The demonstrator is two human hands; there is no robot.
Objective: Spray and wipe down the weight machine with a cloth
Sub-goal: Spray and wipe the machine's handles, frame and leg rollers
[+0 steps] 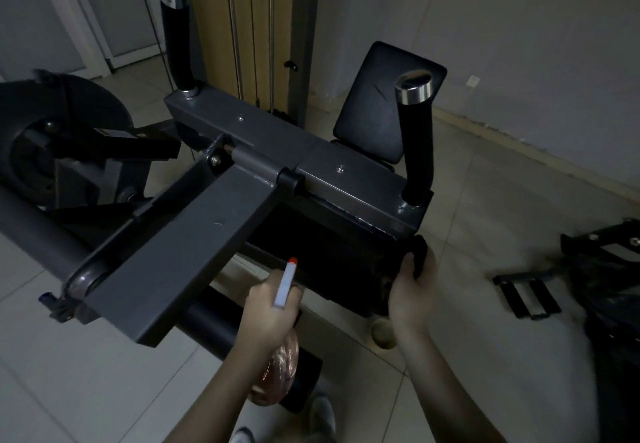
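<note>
The dark grey weight machine [214,234] fills the middle of the head view, with two upright black handles [417,151] capped in chrome and a black pad [332,252] under its cross bar. My left hand [270,307] grips a spray bottle [277,370] with an amber body and a white head with a red nozzle tip, aimed at the black pad. My right hand [412,290] holds a dark cloth [417,255] against the pad's right corner.
A black seat back [377,103] stands behind the machine by the grey wall. A round cam and weight plate [59,151] sit at the left. Black metal parts [530,293] lie on the tiled floor at the right. My shoes [322,415] show at the bottom.
</note>
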